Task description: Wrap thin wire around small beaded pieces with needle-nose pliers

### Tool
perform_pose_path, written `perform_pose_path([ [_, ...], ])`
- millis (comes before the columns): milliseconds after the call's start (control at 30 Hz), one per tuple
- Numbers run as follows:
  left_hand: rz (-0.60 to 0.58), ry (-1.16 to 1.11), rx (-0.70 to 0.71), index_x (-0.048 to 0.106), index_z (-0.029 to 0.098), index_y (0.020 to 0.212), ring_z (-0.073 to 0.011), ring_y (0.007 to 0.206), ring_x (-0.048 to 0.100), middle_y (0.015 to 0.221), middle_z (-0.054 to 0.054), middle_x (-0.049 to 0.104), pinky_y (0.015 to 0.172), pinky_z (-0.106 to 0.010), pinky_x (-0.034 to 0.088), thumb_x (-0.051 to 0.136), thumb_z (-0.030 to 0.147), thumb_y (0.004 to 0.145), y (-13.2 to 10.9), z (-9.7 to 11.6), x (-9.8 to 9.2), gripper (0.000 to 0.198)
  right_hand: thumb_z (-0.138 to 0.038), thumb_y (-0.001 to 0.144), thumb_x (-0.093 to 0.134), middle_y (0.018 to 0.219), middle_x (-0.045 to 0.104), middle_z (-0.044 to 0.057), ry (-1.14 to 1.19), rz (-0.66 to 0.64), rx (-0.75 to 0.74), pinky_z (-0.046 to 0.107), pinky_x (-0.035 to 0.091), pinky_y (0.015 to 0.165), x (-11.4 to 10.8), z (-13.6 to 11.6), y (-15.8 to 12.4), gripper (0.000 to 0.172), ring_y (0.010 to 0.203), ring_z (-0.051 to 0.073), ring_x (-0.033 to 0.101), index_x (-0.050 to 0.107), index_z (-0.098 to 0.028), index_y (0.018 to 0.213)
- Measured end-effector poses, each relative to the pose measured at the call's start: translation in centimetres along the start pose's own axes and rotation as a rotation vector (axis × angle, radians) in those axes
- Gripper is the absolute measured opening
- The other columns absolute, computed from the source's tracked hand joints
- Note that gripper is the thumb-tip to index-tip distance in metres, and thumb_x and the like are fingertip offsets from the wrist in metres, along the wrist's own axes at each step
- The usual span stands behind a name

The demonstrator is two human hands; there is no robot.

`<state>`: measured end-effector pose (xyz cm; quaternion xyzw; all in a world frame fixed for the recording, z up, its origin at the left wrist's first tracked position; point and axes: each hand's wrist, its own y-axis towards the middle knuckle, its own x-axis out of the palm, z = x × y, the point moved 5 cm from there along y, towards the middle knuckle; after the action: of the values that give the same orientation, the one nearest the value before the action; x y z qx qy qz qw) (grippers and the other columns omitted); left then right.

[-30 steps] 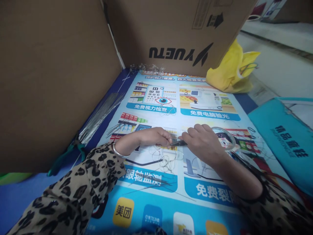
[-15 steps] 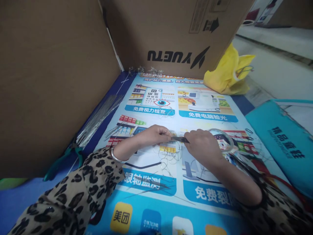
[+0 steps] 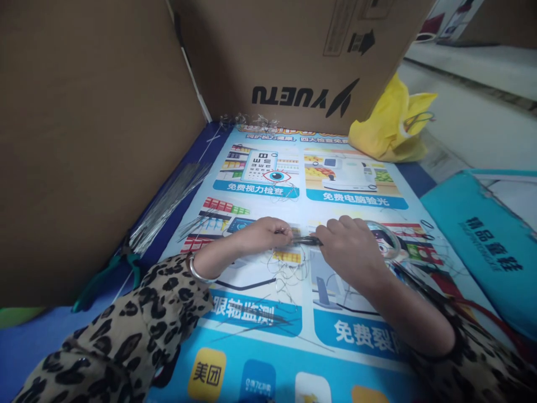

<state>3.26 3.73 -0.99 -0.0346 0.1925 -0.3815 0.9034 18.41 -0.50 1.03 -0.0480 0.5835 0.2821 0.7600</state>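
My left hand [image 3: 263,234] and my right hand [image 3: 351,246] meet over a printed blue poster [image 3: 260,369] on the table. The right hand is closed round small dark pliers [image 3: 308,240] whose tip points left. My left hand's fingers are pinched at that tip on a thin wire piece, too small to make out well. Beneath the hands lies a tangle of bent thin wires [image 3: 287,274]. Both forearms wear leopard-print sleeves, and a silver bangle [image 3: 196,272] sits on my left wrist.
Cardboard boxes [image 3: 293,56] wall off the left and back. A bundle of straight wires [image 3: 168,204] and green-handled pliers [image 3: 107,274] lie at the left. A yellow bag [image 3: 392,126] sits at the back right, a teal bag [image 3: 482,240] at the right.
The hands have stayed together at the pliers' tip with only slight shifts; the view moved a little. Nothing was picked up or let go.
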Motion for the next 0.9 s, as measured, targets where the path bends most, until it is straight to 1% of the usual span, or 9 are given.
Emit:
perform_pose_path([
  [133, -0.052, -0.018, 0.026, 0.057, 0.014, 0.073, -0.0079, 0.06, 0.038, 0.064, 0.003, 0.047, 0.058, -0.022, 0.03, 0.051, 0.025, 0.076, 0.1, -0.3, 0.1, 0.013, -0.015, 0.081, 0.05, 0.068, 0.054, 0.005, -0.065, 0.1, -0.058, 0.035, 0.019, 0.066, -0.7, -0.2, 0.1, 0.012, 0.072, 0.022, 0.041, 0.056, -0.02, 0.072],
  [333, -0.076, 0.032, 0.029, 0.056, 0.014, 0.072, -0.0083, 0.06, 0.036, 0.063, 0.004, 0.043, 0.057, -0.023, 0.028, 0.05, 0.023, 0.076, 0.2, -0.3, 0.2, 0.011, -0.014, 0.08, 0.052, 0.066, 0.052, 0.005, -0.111, 0.149, -0.103, 0.035, 0.019, 0.066, -1.2, -0.3, 0.4, 0.012, 0.071, 0.021, 0.039, 0.056, -0.02, 0.071],
  [567, -0.115, 0.081, 0.042, 0.057, 0.015, 0.071, -0.0091, 0.063, 0.038, 0.065, 0.003, 0.045, 0.059, -0.024, 0.03, 0.052, 0.024, 0.075, 0.3, -0.2, 0.2, 0.011, -0.014, 0.08, 0.053, 0.066, 0.053, 0.005, -0.089, 0.145, -0.131, 0.034, 0.018, 0.066, -0.9, -0.2, 0.4, 0.011, 0.071, 0.02, 0.038, 0.056, -0.019, 0.071],
  [733, -0.117, 0.084, 0.015, 0.058, 0.014, 0.073, -0.0093, 0.063, 0.039, 0.066, 0.003, 0.047, 0.06, -0.024, 0.031, 0.052, 0.023, 0.075, 0.3, -0.5, 0.2, 0.011, -0.014, 0.079, 0.053, 0.065, 0.054, 0.005, -0.048, 0.116, -0.121, 0.033, 0.017, 0.065, -0.2, -0.2, 0.5, 0.011, 0.069, 0.019, 0.038, 0.058, -0.018, 0.07],
  [800, -0.109, 0.07, 0.02, 0.058, 0.014, 0.073, -0.0092, 0.063, 0.039, 0.066, 0.003, 0.048, 0.06, -0.024, 0.031, 0.052, 0.024, 0.075, 0.3, -0.4, 0.2, 0.012, -0.015, 0.08, 0.052, 0.064, 0.054, 0.005, -0.038, 0.105, -0.113, 0.033, 0.017, 0.064, 0.0, -0.2, 0.5, 0.013, 0.068, 0.019, 0.038, 0.058, -0.018, 0.069],
  [900, -0.057, 0.039, 0.022, 0.059, 0.014, 0.075, -0.0091, 0.062, 0.04, 0.066, 0.002, 0.049, 0.059, -0.023, 0.032, 0.052, 0.026, 0.075, 0.2, -0.2, 0.2, 0.014, -0.014, 0.081, 0.05, 0.063, 0.054, 0.005, -0.031, 0.088, -0.085, 0.033, 0.017, 0.064, 0.1, -0.1, 0.4, 0.016, 0.068, 0.019, 0.039, 0.058, -0.018, 0.069],
])
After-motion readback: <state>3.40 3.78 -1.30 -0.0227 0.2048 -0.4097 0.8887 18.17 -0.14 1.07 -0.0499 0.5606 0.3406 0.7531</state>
